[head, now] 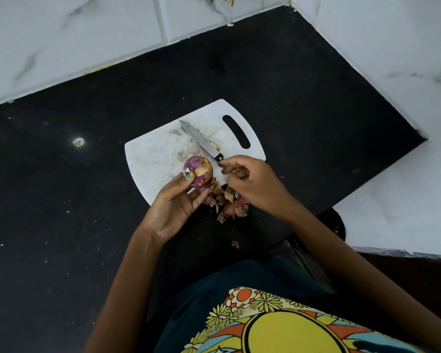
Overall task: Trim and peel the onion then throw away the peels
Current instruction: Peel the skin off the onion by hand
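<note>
Now, head view: everything below comes from this one downward look at the table.
Onion (198, 171): held up just over the near edge of the board, partly stripped, purple flesh showing with tan skin still on its right side; lifting it presumably lets the loose skin drop clear.
Left hand (175, 207): palm up, fingers and thumb curled round the onion from below, thumb tip pressing its front; a firm hold that steadies it for the other hand.
Right hand (250, 184): fingers bent, tips pinched together just right of the onion and beside the knife handle; it seems to hold a scrap of skin, though blur makes this unsure.
Knife (201, 141): lies flat on the board, tip pointing away, handle end near the right fingertips; set down, I judge, because peeling goes by hand.
Peels (229, 202): heaped under the hands at the board's near edge and spilling onto the table, with one stray flake nearer the body; not yet thrown away.
Board (158, 154): white, stained, handle slot at the far right, angled on the dark table (61, 187).
Stage: peeling looks mostly done, some skin remains.
</note>
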`<act>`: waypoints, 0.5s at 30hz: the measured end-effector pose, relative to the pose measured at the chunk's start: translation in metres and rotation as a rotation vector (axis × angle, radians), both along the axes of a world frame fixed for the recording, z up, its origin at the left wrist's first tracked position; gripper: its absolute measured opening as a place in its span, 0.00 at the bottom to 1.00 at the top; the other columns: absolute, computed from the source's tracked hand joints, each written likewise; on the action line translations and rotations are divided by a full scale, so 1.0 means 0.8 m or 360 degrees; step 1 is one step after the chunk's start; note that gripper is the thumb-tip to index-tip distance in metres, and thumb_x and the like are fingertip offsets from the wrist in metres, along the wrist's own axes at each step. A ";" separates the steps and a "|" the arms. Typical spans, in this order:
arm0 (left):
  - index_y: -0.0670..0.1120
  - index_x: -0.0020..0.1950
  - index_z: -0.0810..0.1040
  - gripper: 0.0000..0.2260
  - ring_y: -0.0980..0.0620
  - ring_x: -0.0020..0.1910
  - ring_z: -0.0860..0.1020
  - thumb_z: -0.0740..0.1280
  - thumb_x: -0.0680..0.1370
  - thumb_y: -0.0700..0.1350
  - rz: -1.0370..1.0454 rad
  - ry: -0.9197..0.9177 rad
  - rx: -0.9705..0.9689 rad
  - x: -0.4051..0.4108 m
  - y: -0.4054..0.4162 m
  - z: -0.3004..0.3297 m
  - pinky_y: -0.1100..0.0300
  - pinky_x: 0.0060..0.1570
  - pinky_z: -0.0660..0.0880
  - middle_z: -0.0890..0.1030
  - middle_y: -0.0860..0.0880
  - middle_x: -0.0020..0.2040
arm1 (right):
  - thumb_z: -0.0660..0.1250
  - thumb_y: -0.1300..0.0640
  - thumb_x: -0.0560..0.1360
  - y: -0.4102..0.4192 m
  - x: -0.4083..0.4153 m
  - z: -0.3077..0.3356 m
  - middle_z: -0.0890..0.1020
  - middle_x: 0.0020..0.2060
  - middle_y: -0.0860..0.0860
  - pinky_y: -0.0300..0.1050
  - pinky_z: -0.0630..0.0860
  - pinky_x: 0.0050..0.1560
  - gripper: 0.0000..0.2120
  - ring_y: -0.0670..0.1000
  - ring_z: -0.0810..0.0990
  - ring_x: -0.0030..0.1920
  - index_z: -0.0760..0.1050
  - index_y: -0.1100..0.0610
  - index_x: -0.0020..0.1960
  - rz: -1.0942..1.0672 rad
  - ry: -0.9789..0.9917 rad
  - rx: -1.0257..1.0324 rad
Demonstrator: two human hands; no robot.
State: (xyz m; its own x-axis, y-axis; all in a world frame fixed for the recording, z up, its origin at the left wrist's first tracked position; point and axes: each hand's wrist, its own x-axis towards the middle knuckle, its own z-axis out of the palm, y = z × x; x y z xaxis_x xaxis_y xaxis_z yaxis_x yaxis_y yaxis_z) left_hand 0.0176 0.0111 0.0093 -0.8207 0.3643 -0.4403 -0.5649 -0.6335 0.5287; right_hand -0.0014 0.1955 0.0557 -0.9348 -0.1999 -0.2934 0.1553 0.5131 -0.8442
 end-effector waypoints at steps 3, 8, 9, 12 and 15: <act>0.42 0.59 0.77 0.33 0.53 0.47 0.82 0.82 0.58 0.50 0.0000 0.0023 -0.0077 0.000 0.003 0.000 0.61 0.47 0.80 0.83 0.47 0.50 | 0.74 0.55 0.70 -0.010 0.003 0.011 0.82 0.48 0.50 0.40 0.81 0.47 0.19 0.47 0.82 0.45 0.77 0.55 0.59 0.0011 0.0006 -0.0145; 0.41 0.59 0.76 0.38 0.54 0.44 0.82 0.83 0.54 0.51 0.0048 0.0034 -0.0237 -0.003 0.010 0.005 0.62 0.42 0.79 0.84 0.48 0.47 | 0.77 0.56 0.66 -0.021 0.005 0.008 0.82 0.44 0.50 0.47 0.81 0.46 0.20 0.48 0.82 0.41 0.76 0.57 0.56 -0.0098 0.0193 -0.0087; 0.41 0.58 0.76 0.38 0.54 0.43 0.82 0.83 0.53 0.51 0.0058 0.0033 -0.0264 -0.003 0.011 0.005 0.62 0.42 0.80 0.84 0.47 0.46 | 0.76 0.56 0.66 -0.021 0.006 0.008 0.83 0.43 0.50 0.46 0.81 0.45 0.20 0.47 0.82 0.41 0.76 0.57 0.55 -0.0113 0.0200 -0.0075; 0.40 0.58 0.77 0.39 0.53 0.43 0.82 0.84 0.51 0.50 0.0083 0.0012 -0.0277 -0.002 0.012 0.005 0.62 0.42 0.80 0.84 0.46 0.46 | 0.76 0.59 0.65 -0.020 0.005 0.010 0.83 0.41 0.49 0.44 0.81 0.43 0.18 0.46 0.82 0.38 0.77 0.59 0.53 -0.0103 0.0218 -0.0063; 0.40 0.59 0.77 0.40 0.53 0.43 0.83 0.84 0.51 0.50 0.0079 0.0000 -0.0263 -0.001 0.014 0.004 0.62 0.41 0.80 0.84 0.46 0.46 | 0.76 0.60 0.64 -0.019 0.001 0.013 0.83 0.39 0.49 0.41 0.81 0.42 0.16 0.44 0.82 0.37 0.78 0.60 0.50 -0.0042 0.0243 -0.0050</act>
State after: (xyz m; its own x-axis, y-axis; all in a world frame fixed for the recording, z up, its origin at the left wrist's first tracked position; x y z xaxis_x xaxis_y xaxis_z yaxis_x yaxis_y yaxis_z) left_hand 0.0170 0.0222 0.0122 -0.8359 0.2457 -0.4909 -0.5349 -0.5652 0.6280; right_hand -0.0005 0.1802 0.0663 -0.9731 -0.1815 -0.1417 0.0371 0.4837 -0.8744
